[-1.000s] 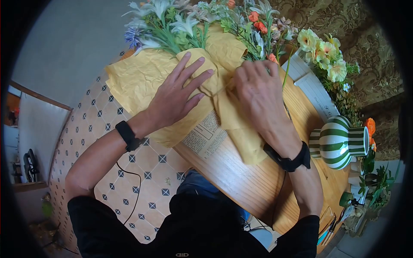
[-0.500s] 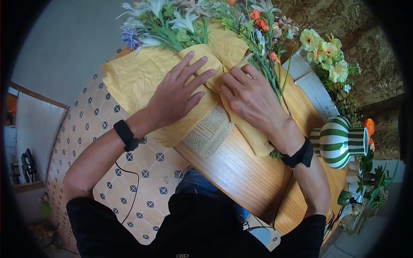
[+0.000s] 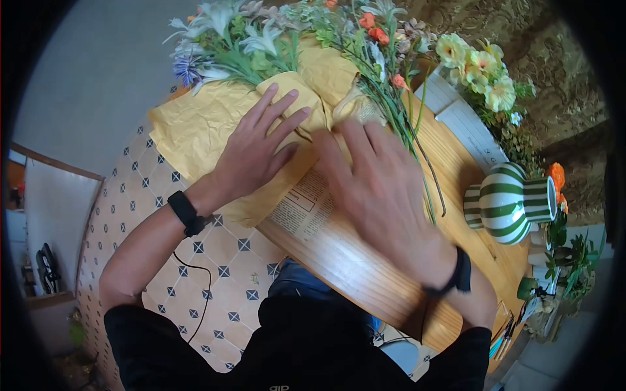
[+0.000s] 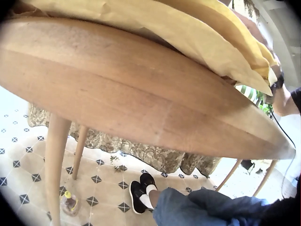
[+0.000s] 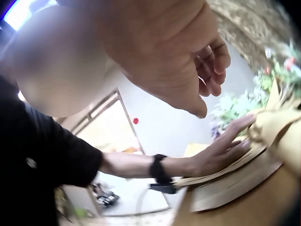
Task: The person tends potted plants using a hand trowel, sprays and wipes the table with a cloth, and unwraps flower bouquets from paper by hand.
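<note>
Crumpled yellow paper (image 3: 195, 117) lies around a bunch of white and blue flowers (image 3: 261, 40) on the wooden table. My left hand (image 3: 251, 153) rests on the paper with its fingers spread. Beside it, my right hand (image 3: 375, 189) is blurred in the head view; in the right wrist view this hand (image 5: 174, 56) hangs above the paper, fingers loosely bent, holding nothing visible. A pale twine-like tie (image 3: 349, 104) shows just beyond the right fingertips. Loose green stems with orange flowers (image 3: 375, 32) lie to the right. Printed newspaper-style paper (image 3: 301, 207) sticks out below.
A green-and-white striped vase (image 3: 508, 203) lies on its side at the right of the table. Cream-yellow flowers (image 3: 482, 68) and a white printed sheet (image 3: 471, 133) are at the back right. Pens (image 3: 503, 339) lie near the right edge.
My right hand has moved off the paper at the tie and back toward me, uncovering the tie. The paper flap under that hand is no longer seen over the table edge. The left hand stays on the paper.
</note>
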Available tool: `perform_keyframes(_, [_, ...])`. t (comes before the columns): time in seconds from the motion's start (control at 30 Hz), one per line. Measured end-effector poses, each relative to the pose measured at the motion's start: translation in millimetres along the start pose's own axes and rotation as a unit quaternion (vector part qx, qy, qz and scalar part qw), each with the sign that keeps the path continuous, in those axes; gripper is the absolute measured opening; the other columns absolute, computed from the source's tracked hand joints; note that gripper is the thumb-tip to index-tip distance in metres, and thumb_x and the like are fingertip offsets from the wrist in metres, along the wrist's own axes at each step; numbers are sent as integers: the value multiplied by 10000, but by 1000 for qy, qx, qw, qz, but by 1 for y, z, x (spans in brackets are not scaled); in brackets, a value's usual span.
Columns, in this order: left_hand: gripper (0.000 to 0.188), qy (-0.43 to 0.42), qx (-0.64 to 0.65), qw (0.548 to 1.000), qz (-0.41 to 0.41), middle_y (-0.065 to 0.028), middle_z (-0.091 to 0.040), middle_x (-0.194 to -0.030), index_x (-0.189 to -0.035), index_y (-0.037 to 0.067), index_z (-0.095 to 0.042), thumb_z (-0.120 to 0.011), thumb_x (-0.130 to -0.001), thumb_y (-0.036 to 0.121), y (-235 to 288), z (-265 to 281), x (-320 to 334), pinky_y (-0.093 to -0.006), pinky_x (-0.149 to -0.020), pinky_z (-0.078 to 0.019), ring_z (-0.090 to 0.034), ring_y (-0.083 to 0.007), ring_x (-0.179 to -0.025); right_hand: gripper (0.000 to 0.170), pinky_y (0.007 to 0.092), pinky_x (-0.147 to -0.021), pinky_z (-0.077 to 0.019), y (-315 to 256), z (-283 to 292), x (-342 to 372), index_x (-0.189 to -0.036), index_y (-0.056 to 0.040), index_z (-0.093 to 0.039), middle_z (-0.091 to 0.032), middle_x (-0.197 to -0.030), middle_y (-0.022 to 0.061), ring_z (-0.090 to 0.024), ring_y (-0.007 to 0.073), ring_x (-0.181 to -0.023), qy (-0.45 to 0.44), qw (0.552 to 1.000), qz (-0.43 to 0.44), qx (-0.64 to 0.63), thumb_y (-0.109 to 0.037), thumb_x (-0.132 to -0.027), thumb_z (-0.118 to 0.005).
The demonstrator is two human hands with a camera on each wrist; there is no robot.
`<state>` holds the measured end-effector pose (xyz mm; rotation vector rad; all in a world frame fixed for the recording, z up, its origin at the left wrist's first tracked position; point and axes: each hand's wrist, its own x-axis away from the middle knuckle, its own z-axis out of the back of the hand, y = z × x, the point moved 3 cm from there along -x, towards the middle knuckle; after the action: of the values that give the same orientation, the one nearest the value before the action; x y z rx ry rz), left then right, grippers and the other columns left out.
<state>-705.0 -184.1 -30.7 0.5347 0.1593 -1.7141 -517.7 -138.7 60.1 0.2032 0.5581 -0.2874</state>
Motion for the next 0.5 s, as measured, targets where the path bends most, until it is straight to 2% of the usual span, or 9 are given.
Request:
perform_keyframes(0.07, [610, 1, 0, 1000, -5, -124, -364, -1582, -1512, 161, -434, -647, -941, 190, 1, 0, -2, -491, -1146, -362, -282, -411, -1487, 204, 377, -774, -437, 26, -36, -9, -978, -68, -668, -564, -976, 70, -554, 224, -934, 4, 997, 71, 39, -143, -790, -639])
perform_keyframes(0.17, [613, -2, -3, 1000, -7, -129, -357, -1588, -1515, 157, -432, -648, -941, 184, 3, 7, -4, -490, -1146, -361, -272, -417, -1492, 135, 382, -799, -432, 32, -48, -7, -888, -62, -657, -603, -926, 77, -582, 237, -932, 28, 989, 148, -12, -155, -791, -645])
perform_keyframes(0.23, [607, -23, 12, 1000, 6, -151, -330, -1597, -1491, 104, -457, -649, -915, 101, 4, 6, -5, -494, -1199, -308, -235, -432, -1504, 116, 453, -774, -477, -2, -36, 10, -947, -112, -659, -626, -879, 104, -617, 304, -879, -145, 979, 34, -138, -155, -842, -637])
perform_keyframes(0.33, [613, -24, 21, 999, 11, -151, -331, -1597, -1498, 118, -452, -638, -914, 81, 5, 6, -5, -503, -1196, -314, -234, -428, -1507, 193, 463, -513, -455, -71, 15, 36, -1060, -94, -585, -603, -734, 121, -615, 323, -580, -363, 853, 0, -375, -147, -875, -589])
perform_keyframes(0.37, [617, -29, 21, 999, 17, -152, -322, -1608, -1501, 123, -450, -629, -914, 64, 6, 6, -5, -504, -1196, -312, -230, -424, -1511, 203, 477, -479, -464, -83, 39, 47, -1086, -62, -555, -591, -693, 117, -611, 346, -534, -281, 824, 44, -491, -140, -898, -557])
perform_keyframes(0.4, [617, -34, 28, 999, 5, -152, -322, -1608, -1501, 123, -450, -629, -914, 64, 7, 6, -4, -504, -1196, -312, -230, -424, -1511, 380, 485, -574, -552, -89, 58, 55, -1255, 32, -477, -674, -756, 175, -697, 414, -703, -329, 757, 58, -561, -41, -884, -520])
perform_keyframes(0.43, [621, -31, 12, 999, 15, -154, -315, -1615, -1507, 123, -442, -623, -917, 56, 4, 5, -4, -501, -1198, -306, -222, -424, -1515, 326, 493, -588, -553, -91, 75, 65, -1194, 36, -499, -675, -752, 172, -691, 424, -700, -340, 746, 58, -569, -37, -877, -523])
perform_keyframes(0.47, [626, -27, 6, 999, 18, -156, -307, -1623, -1514, 123, -435, -617, -920, 49, 4, 2, -5, -497, -1200, -299, -215, -424, -1519, 264, 510, -597, -551, -85, 85, 75, -1115, 38, -515, -672, -739, 183, -686, 449, -696, -379, 677, 24, -631, -41, -864, -528])
perform_keyframes(0.5, [606, -29, 6, 999, 17, -155, -295, -1632, -1523, 121, -424, -597, -945, 62, 2, -1, -4, -491, -1208, -279, -207, -418, -1524, 240, 509, -622, -552, -78, 92, 88, -1088, 37, -522, -663, -776, 199, -683, 444, -736, -417, 655, -18, -629, -38, -860, -523])
